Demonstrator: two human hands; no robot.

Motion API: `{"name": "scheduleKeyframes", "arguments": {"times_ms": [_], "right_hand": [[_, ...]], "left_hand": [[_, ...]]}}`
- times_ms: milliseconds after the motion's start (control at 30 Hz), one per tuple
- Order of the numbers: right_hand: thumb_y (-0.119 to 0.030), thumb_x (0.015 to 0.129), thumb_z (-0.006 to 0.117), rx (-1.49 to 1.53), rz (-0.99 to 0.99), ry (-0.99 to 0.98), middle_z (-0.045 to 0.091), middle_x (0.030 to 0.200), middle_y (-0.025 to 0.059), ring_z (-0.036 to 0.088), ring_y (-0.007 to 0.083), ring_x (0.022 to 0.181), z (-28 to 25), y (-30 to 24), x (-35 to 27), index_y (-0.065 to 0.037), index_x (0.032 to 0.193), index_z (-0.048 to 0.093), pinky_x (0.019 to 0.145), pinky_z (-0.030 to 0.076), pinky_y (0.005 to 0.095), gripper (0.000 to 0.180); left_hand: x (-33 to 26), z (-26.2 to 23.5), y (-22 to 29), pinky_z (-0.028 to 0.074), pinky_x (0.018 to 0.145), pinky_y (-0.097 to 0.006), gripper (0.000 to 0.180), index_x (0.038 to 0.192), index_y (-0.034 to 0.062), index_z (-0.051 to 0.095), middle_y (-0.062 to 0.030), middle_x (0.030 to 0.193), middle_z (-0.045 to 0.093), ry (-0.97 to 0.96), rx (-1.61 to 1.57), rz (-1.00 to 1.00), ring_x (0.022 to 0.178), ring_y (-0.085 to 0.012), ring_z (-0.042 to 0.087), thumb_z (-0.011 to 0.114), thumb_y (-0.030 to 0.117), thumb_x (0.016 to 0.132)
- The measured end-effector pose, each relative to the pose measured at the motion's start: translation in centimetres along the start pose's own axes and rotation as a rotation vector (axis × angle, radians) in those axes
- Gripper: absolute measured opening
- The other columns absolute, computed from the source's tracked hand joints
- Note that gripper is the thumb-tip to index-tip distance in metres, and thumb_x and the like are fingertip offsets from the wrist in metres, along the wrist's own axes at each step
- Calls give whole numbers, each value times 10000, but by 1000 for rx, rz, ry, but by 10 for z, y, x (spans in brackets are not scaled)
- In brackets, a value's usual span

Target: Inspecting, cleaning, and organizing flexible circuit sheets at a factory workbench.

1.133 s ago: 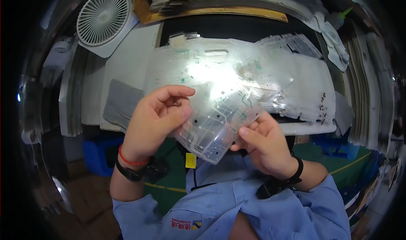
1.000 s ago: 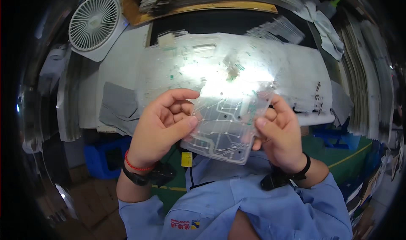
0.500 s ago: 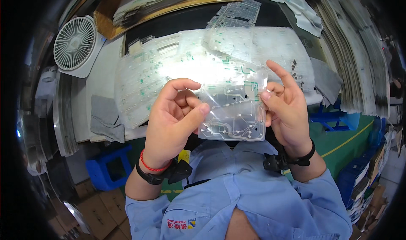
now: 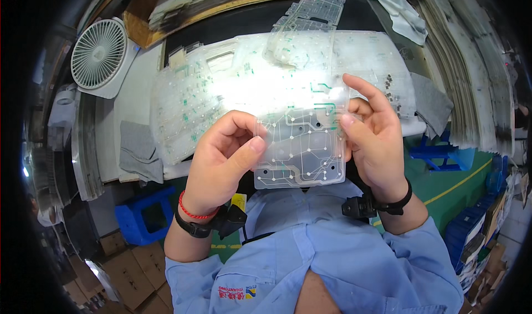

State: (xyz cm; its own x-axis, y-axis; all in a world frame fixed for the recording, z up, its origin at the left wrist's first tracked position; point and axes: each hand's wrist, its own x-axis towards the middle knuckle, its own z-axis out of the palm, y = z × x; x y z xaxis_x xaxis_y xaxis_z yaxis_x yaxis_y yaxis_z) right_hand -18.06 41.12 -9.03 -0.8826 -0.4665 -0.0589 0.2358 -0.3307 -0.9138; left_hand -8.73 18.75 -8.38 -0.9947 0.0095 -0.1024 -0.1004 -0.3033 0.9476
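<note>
Between both hands, close in front of my body, is a clear flexible circuit sheet (image 4: 302,148) with pale traces, round dots, small holes and some green lines. My left hand (image 4: 224,161) pinches its left edge with thumb and bent forefinger. At the opposite edge, my right hand (image 4: 377,142) grips it between the thumb and the fingers behind, with the forefinger stretched up and away. Strong glare washes out the sheet's far part. Beyond it, more clear printed circuit sheets (image 4: 183,103) lie spread over the lit worktop.
A white fan (image 4: 100,53) stands at the far left. Grey cloths lie at the left (image 4: 139,150) and right (image 4: 432,103) worktop edges. Tall stacks of sheets (image 4: 463,65) line the right side. A blue stool (image 4: 145,217) is below left, beside cardboard boxes (image 4: 130,269).
The circuit sheet has shifted slightly left and down and faces me flatter, showing more of its traces. My left hand has moved a little left and down with its edge.
</note>
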Motion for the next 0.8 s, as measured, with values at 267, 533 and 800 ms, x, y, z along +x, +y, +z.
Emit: {"name": "scheduleKeyframes", "arguments": {"times_ms": [267,533,800], "right_hand": [[45,826,667,41,-30,-53,557,1123,141,653,149,795,5,-7,-8,15,1411,352,514,517,197,665],[85,812,647,-3,25,-49,558,1120,145,664,128,772,3,-16,-10,14,1404,356,499,502,172,664],[80,808,653,2,76,-38,569,1101,146,636,97,716,-1,-20,-10,30,1385,379,494,493,169,641]], "left_hand": [[4,6,2,394,890,-313,561,1105,26,660,-114,1111,521,-214,325,254,1005,-199,523,516,541,937],[17,2,4,345,1032,-407,696,1190,66,661,-221,1304,488,-455,497,417,1214,-361,480,646,640,796],[18,8,13,448,944,-369,636,1239,105,637,-177,1260,565,-555,624,397,1125,-343,572,816,398,704]]}}
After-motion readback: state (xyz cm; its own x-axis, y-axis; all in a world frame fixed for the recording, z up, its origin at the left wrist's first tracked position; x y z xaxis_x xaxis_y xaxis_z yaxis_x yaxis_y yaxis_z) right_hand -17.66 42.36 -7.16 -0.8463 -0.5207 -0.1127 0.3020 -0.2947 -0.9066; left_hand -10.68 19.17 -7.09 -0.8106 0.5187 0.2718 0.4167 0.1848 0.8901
